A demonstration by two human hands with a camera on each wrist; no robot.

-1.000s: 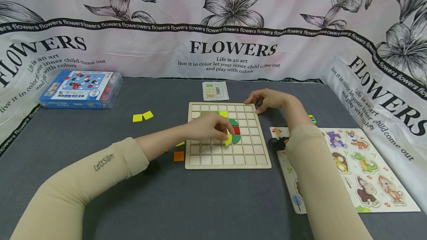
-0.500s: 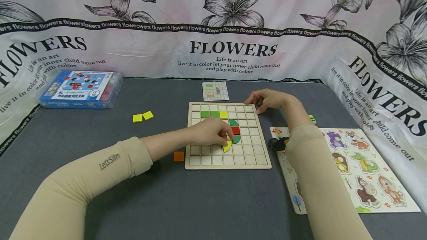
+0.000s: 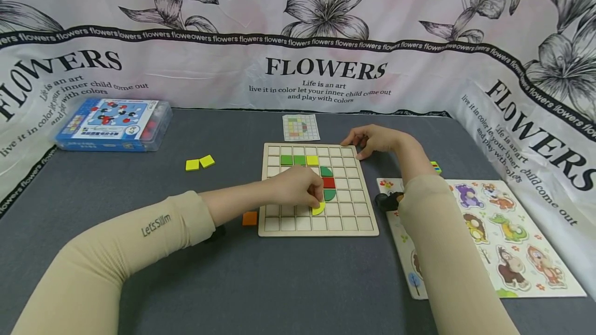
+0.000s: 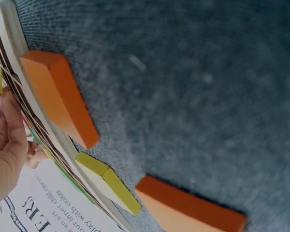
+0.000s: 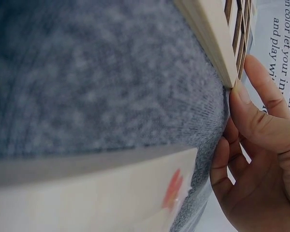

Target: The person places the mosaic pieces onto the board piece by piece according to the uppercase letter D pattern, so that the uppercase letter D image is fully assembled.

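Observation:
My left hand (image 3: 295,186) pinches a yellow round-edged tile (image 3: 318,209) between thumb and fingers, low on the wooden grid board (image 3: 344,225). Just above it in the grid lie a green curved tile (image 3: 329,195), a red square tile (image 3: 328,183) and another green curved tile (image 3: 327,171). Green squares (image 3: 286,160) and a yellow square (image 3: 312,160) occupy an upper row. At the board's far right corner, my right hand (image 3: 379,138) grips the edge; the right wrist view shows its thumb (image 5: 246,104) against that corner. My left hand hides part of the grid.
Behind the board lies a pattern card (image 3: 300,127). Two yellow tiles (image 3: 199,163) and an orange tile (image 3: 250,218) are to the left. A blue-lidded box (image 3: 112,125) stands far left. An animal puzzle board (image 3: 512,231) lies under the right forearm.
The left hand has shifted slightly, lowering the yellow tile toward a grid cell below the green curved tile and turning it flatter. The right hand keeps its place on the board's corner.

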